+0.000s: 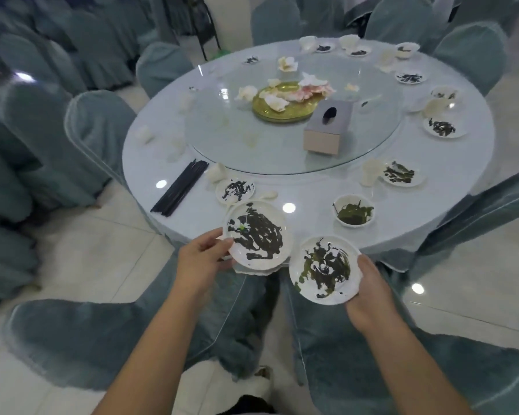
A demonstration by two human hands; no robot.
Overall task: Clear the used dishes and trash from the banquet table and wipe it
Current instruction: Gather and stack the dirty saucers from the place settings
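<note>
The left hand [203,259] grips a soiled plate stack [256,236] at the worktop [312,223] edge; the right hand [369,292] holds another dirty plate [325,269] beside it; clearing looks barely begun; beyond the stack, plates, crumpled napkins [309,86], chopsticks [179,188] remain; wiping not started.

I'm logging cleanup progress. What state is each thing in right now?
left hand: grips a stack of dirty plates
right hand: holds one dirty plate
bowl: on table, greens inside
chopsticks: bundled at table edge
gold platter: holds crumpled napkins
tissue box: on glass turntable
</note>
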